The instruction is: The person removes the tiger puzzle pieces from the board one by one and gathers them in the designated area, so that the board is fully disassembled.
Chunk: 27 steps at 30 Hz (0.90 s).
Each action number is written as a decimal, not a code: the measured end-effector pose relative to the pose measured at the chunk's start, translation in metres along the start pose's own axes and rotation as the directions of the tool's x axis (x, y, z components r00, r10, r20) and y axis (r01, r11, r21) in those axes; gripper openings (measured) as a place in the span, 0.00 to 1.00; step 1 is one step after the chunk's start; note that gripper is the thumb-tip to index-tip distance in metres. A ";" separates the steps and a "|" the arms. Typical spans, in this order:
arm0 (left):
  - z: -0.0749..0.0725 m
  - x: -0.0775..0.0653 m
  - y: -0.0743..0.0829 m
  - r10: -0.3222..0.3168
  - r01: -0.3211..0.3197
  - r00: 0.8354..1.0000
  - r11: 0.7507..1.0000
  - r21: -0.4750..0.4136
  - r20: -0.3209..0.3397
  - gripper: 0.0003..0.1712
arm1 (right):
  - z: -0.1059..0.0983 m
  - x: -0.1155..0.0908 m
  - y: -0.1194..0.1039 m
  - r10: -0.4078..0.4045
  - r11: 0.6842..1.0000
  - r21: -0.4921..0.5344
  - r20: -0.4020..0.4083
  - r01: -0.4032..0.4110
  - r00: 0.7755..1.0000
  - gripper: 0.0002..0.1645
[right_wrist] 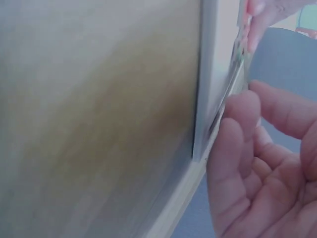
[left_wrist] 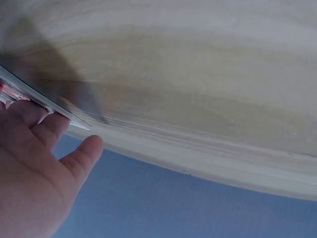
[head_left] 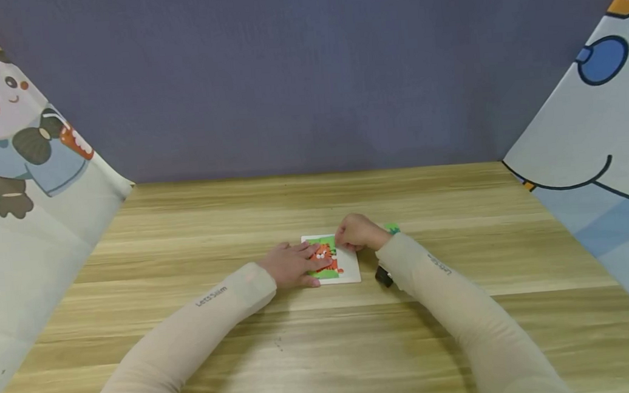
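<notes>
A picture puzzle [head_left: 328, 273] with an orange tiger on green lies in a white square tray [head_left: 352, 273]; the tray's right side shows bare white. My left hand [head_left: 291, 265] rests on the puzzle from the left, its fingers spread over the tiger. At the tray's upper right, my right hand [head_left: 358, 232] has its fingers curled, thumb and forefinger together at the puzzle's edge. In the right wrist view, a thin edge of a puzzle piece [right_wrist: 246, 75] shows at those fingertips; most of it is hidden.
Another green piece [head_left: 392, 228] lies on the wooden table [head_left: 325, 354] beyond my right wrist, partly covered by the sleeve. A small black object [head_left: 384, 276] sits beside the right cuff. A dark blue wall [head_left: 306, 81] rises behind the table, with cartoon-printed panels on both sides.
</notes>
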<state>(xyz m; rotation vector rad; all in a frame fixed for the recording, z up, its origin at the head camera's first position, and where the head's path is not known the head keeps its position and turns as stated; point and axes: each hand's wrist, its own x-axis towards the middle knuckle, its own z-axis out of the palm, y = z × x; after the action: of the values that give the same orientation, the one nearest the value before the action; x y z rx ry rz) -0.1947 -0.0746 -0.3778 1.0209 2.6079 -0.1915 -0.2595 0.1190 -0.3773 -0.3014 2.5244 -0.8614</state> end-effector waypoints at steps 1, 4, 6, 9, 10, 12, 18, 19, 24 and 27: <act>0.000 0.000 0.000 -0.002 0.002 1.000 1.000 -0.006 0.002 0.34 | 0.000 0.000 0.000 -0.002 1.000 0.010 -0.004 0.002 1.000 0.07; 0.002 0.001 0.000 -0.010 0.010 1.000 1.000 -0.010 0.009 0.35 | 0.001 0.001 0.001 -0.004 0.999 0.048 0.000 0.004 1.000 0.07; 0.003 0.001 -0.001 -0.009 0.009 1.000 1.000 -0.001 0.006 0.35 | 0.001 0.001 0.001 -0.001 0.997 0.073 0.002 0.001 1.000 0.06; 0.004 0.002 -0.001 -0.003 0.003 1.000 1.000 0.015 0.001 0.35 | 0.002 0.001 0.000 0.001 0.993 0.115 0.002 -0.001 1.000 0.04; 0.004 0.002 -0.001 -0.001 0.001 1.000 1.000 0.020 -0.001 0.34 | 0.002 0.001 0.000 0.002 0.992 0.128 0.004 -0.002 1.000 0.06; 0.005 0.003 -0.001 0.000 0.000 1.000 1.000 0.026 0.000 0.34 | 0.003 0.002 -0.001 0.000 0.989 0.145 0.012 -0.001 1.000 0.12; 0.004 0.003 0.000 -0.003 0.003 1.000 0.999 0.054 0.001 0.34 | 0.001 0.002 -0.001 -0.005 0.978 0.208 0.035 -0.002 0.999 0.17; 0.003 0.003 0.000 -0.004 0.004 1.000 0.998 0.058 -0.002 0.34 | 0.000 0.002 -0.001 -0.011 0.976 0.219 0.034 0.003 0.999 0.17; 0.001 0.000 0.002 -0.021 0.021 1.000 0.997 0.073 0.005 0.34 | -0.003 0.001 0.001 -0.018 0.956 0.294 0.035 0.007 0.999 0.18; 0.001 -0.001 0.003 -0.034 0.032 0.999 0.997 0.069 0.018 0.34 | -0.005 0.000 0.004 -0.014 0.944 0.331 0.040 0.000 0.999 0.19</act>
<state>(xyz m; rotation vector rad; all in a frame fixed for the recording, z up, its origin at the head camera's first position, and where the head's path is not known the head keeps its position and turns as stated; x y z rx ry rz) -0.1923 -0.0732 -0.3786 0.9942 2.6185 -0.2987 -0.2621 0.1246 -0.3765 -0.2149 2.2901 -1.2462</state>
